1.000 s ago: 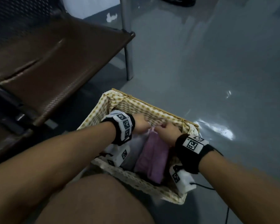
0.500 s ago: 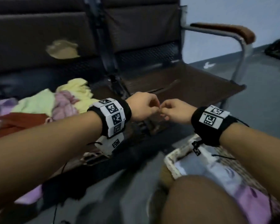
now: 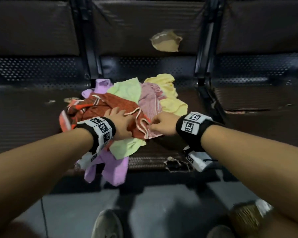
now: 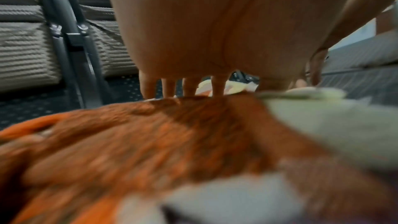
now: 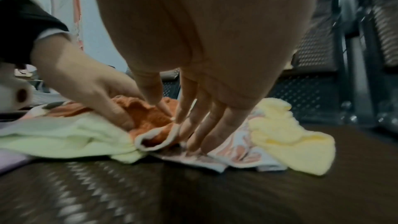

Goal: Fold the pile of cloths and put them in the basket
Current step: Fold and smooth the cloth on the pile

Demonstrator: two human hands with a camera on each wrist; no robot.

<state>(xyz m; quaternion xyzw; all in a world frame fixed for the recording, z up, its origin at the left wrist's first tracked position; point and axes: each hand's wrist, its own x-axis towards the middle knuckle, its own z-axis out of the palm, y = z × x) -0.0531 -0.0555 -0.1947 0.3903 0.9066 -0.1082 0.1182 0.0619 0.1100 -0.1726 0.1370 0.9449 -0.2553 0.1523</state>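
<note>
**Reaching into the pile for the rust-red cloth**

The right hand (image 3: 163, 125) pinches the white-piped hem of the crumpled rust-red terry cloth (image 3: 115, 104). The left hand (image 3: 121, 123) rests on that cloth, fingers relaxed. Around the cloth lie pale green (image 3: 126, 91), pink-striped (image 3: 149, 98), yellow (image 3: 170, 100) and lilac (image 3: 113, 170) cloths on the dark perforated bench (image 3: 248, 121). Lifting may drag tangled neighbours off the bench edge. The basket's whereabouts cannot be told.

The crumpled red patterned cloth (image 3: 113, 107) lies on top of the pile on the dark perforated bench seat (image 3: 162, 162). Behind it lies the pale green towel (image 3: 126, 90), right of it the pink striped cloth (image 3: 150, 102), then the yellow towel (image 3: 169, 93). The lilac cloth (image 3: 110, 170) hangs over the seat's front edge before it.
</note>
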